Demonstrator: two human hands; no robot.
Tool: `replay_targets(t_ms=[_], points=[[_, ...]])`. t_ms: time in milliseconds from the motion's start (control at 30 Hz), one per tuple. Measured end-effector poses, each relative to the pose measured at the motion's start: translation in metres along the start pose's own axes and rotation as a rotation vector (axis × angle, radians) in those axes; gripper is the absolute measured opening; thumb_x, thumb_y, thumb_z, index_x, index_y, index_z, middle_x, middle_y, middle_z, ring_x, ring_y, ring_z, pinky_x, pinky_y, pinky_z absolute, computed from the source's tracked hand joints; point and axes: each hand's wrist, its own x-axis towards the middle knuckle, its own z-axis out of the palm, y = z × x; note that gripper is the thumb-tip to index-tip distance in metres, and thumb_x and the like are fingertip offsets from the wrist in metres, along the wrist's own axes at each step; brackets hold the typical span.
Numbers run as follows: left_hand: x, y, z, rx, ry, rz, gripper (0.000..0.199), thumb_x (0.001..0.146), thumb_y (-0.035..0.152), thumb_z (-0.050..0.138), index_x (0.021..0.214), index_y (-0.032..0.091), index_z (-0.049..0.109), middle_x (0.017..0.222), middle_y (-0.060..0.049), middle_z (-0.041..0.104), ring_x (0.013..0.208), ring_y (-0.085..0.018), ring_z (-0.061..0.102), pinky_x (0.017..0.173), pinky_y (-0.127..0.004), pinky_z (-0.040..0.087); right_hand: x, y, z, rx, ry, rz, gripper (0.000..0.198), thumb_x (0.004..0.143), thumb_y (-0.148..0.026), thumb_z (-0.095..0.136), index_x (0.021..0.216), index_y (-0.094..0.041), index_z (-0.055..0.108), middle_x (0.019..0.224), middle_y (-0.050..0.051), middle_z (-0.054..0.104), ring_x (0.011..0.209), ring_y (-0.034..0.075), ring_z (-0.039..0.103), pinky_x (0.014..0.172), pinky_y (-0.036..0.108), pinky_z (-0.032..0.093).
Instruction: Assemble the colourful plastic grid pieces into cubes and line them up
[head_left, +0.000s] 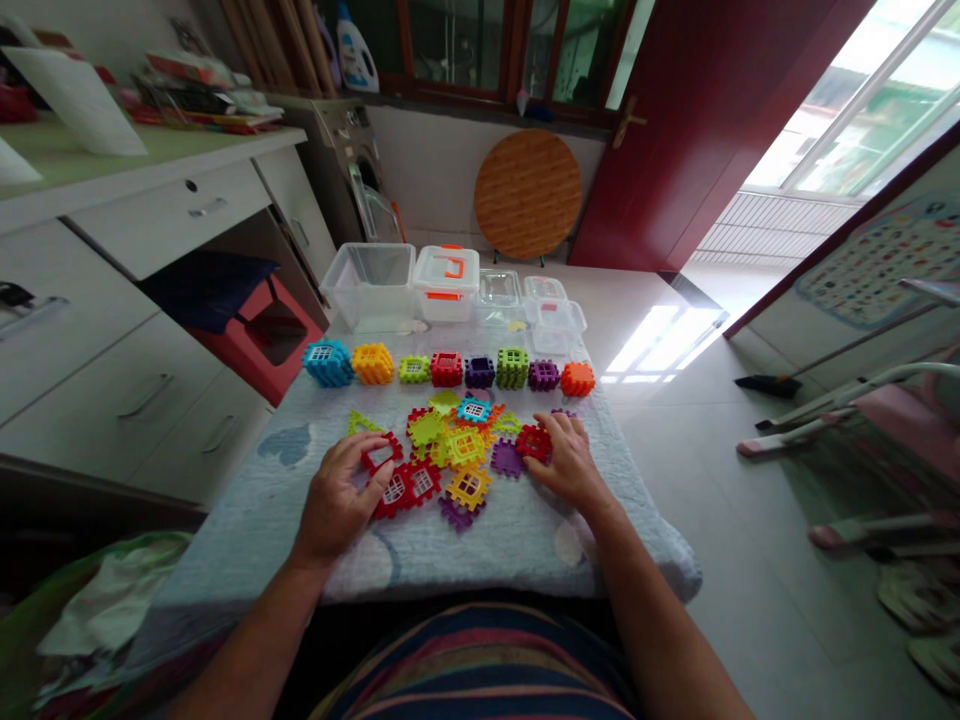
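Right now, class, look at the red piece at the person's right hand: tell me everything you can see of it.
The red piece is small, with toothed edges and openings in its face; it looks like plastic. It is at the right of the loose pile, above the pale blue cloth. The right hand holds it between thumb and fingers, hiding its right side. A purple piece is close on its left. Whether it rests on the cloth is unclear.

The cloth-covered tabletop [262, 520] is carrying clear plastic boxes [448, 308] along its far edge. Stacked interlocking tiles [479, 372] are standing in a row before them, while loose tiles [465, 446] are lying heaped nearer.
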Motion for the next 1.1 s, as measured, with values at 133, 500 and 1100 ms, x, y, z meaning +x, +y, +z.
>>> replay_targets(t_ms=[133,500,1100], points=[[0.000,0.001,0.000,-0.009,0.009,-0.018,0.026,0.089,0.038,0.058,0.107,0.020,0.064,0.116,-0.009,0.065,0.112,-0.025,0.060,0.104,-0.044,0.046,0.002,0.000,-0.006,-0.067,-0.036,0.008,0.051,0.074,-0.036,0.070,0.120,-0.018,0.060,0.115,0.012,0.057,0.110,0.032,0.049,0.095,0.046,0.040],[-0.001,0.000,0.001,-0.023,0.015,-0.031,0.026,0.088,0.038,0.059,0.106,0.020,0.064,0.116,-0.009,0.065,0.112,-0.025,0.060,0.104,-0.044,0.045,0.019,-0.013,-0.021,-0.071,-0.054,-0.032,0.030,0.074,-0.033,0.069,0.100,-0.021,0.065,0.103,0.008,0.055,0.100,0.028,0.048,0.089,0.042,0.039],[0.000,0.004,0.002,-0.027,-0.018,-0.068,0.023,0.087,0.033,0.061,0.106,0.021,0.065,0.116,-0.009,0.066,0.112,-0.026,0.059,0.102,-0.046,0.047,0.189,-0.100,0.024,-0.267,-0.187,-0.263,0.045,0.073,-0.042,0.064,0.110,-0.017,0.064,0.116,0.013,0.056,0.107,0.031,0.046,0.090,0.042,0.040]])
